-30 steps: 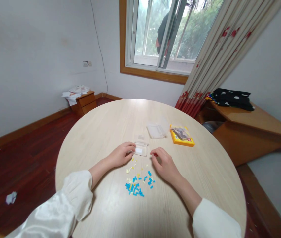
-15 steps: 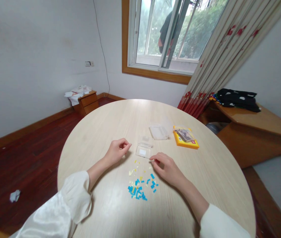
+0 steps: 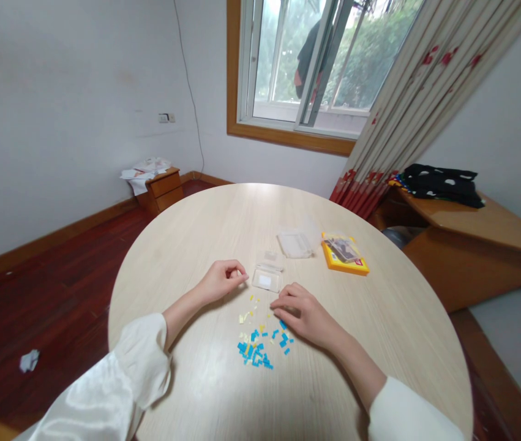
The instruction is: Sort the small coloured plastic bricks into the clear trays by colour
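My left hand (image 3: 224,280) rests left of a small clear plastic case (image 3: 260,288), thumb and forefinger pinched together; anything between them is too small to make out. Just right of and below that case, my right hand (image 3: 305,311) hovers low over loose pieces, thumb and forefinger slightly apart, with nothing visible between them. Below the hands lies a pile of small blue building bricks (image 3: 255,355), with other blue bricks (image 3: 284,340) to its right. Pale yellow pieces (image 3: 242,319) and yellow ones (image 3: 261,328) are scattered above the pile.
A larger clear plastic box (image 3: 295,245) with its lid up stands farther back on the round table (image 3: 187,233). Beside it lies a yellow box (image 3: 346,267) with a clear packet on top. Behind are a window, a curtain (image 3: 393,122) and a side cabinet (image 3: 471,245).
My right hand has moved left and slightly down, from the small case's corner to above the scattered pieces. My left hand has shifted slightly right, still pinched.
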Demonstrator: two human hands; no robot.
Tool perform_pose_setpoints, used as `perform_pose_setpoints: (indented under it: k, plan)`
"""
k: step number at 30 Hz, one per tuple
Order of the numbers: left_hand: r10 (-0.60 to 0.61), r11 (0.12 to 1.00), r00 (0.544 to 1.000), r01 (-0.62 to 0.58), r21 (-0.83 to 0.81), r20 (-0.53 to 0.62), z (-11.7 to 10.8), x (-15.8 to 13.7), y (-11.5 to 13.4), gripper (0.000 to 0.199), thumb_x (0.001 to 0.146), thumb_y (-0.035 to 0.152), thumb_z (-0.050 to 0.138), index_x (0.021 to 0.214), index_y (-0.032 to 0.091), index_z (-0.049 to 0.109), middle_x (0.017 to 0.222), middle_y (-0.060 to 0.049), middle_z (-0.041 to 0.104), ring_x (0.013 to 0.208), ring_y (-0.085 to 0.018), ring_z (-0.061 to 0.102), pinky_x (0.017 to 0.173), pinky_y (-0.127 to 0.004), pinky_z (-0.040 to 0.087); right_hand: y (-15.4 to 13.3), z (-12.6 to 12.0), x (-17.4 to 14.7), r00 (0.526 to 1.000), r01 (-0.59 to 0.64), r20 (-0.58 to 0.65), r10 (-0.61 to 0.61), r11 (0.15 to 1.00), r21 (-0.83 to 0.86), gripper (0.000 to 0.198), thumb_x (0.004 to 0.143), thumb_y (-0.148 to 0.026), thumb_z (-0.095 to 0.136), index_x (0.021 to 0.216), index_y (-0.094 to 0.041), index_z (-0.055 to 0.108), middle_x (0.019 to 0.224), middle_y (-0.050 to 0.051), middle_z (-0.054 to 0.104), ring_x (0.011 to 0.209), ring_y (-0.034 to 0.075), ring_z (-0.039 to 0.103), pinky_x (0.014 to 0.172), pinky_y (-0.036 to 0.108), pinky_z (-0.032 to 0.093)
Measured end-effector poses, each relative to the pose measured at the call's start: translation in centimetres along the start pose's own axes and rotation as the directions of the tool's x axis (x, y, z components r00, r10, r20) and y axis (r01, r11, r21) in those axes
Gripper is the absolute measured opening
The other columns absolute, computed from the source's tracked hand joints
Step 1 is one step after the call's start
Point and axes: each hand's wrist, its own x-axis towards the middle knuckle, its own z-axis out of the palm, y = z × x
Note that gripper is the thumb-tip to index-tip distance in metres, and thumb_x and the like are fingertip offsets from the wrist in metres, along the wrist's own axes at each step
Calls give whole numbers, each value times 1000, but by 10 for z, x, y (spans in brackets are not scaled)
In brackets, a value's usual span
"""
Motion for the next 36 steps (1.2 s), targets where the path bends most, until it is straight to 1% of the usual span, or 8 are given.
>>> perform_pose_setpoints:
  k: [5, 9, 17, 24, 29, 32, 34, 36]
  plan:
    - [0, 1000, 979, 2, -14, 202, 2, -4, 4, 14, 70, 24, 59, 71, 10, 61, 51, 7, 42, 48, -5, 35, 49, -18, 29, -3, 2, 1, 998, 48, 48, -47, 999, -21, 12, 82, -19, 59, 86, -21, 70, 80, 5, 60, 82, 18, 53, 75, 33, 44]
    - [-15, 1000, 958, 13, 8, 287, 3, -6, 6, 13, 68, 18, 57, 75, 10, 64, 55, 4, 48, 52, -6, 38, 51, -18, 30, -2, 4, 1, 997, 61, 53, -60, 998, -31, 13, 82, -20, 58, 86, -22, 71, 81, 5, 60, 81, 18, 53, 75, 33, 43]
    - [-3, 997, 942, -23, 73, 336, 2, -7, 4, 14, 68, 19, 59, 77, 10, 65, 56, 4, 49, 52, -6, 39, 50, -18, 30, -5, 3, 2, 996, -2, 92, 6, 999, -50, 12, 81, -14, 59, 75, -20, 68, 80, 4, 59, 82, 17, 53, 75, 31, 42]
    - [-11, 997, 934, -18, 78, 358, 2, -7, 9, 14, 70, 22, 60, 75, 10, 65, 55, 4, 47, 52, -6, 39, 49, -18, 30, -8, 3, 2, 996, -3, 89, 4, 1000, -13, 4, 76, -17, 65, 76, -20, 67, 81, 3, 59, 84, 17, 52, 78, 33, 41]
    - [-15, 996, 923, -20, 87, 385, 2, -7, 10, 15, 70, 23, 59, 75, 10, 65, 55, 4, 46, 51, -6, 38, 49, -19, 29, -7, 5, 1, 993, -13, 114, 16, 1000, -22, 8, 79, -16, 62, 72, -20, 65, 80, 2, 59, 83, 17, 53, 77, 34, 40]
    - [-6, 994, 922, -36, 101, 388, 2, -7, 10, 15, 71, 22, 58, 75, 10, 65, 56, 4, 47, 53, -7, 39, 50, -19, 30, -6, 6, 3, 1000, -8, 30, 8, 1000, -13, 9, 81, -18, 59, 73, -20, 63, 81, 3, 58, 83, 17, 52, 76, 34, 41]
    - [8, 992, 923, -54, 110, 384, 2, -7, 9, 16, 72, 22, 56, 74, 10, 65, 58, 3, 49, 54, -7, 40, 51, -19, 31, -4, 8, 5, 994, -7, -107, 6, 1000, -13, 8, 82, -18, 57, 76, -20, 62, 83, 3, 57, 84, 18, 52, 76, 34, 41]
    - [15, 991, 923, -65, 119, 383, 3, -7, 8, 16, 73, 24, 55, 71, 10, 63, 57, 3, 48, 54, -7, 38, 51, -19, 30, -2, 11, 7, 960, -8, -281, -1, 999, -32, 7, 83, -18, 55, 79, -20, 60, 84, 4, 56, 84, 19, 51, 76, 35, 41]
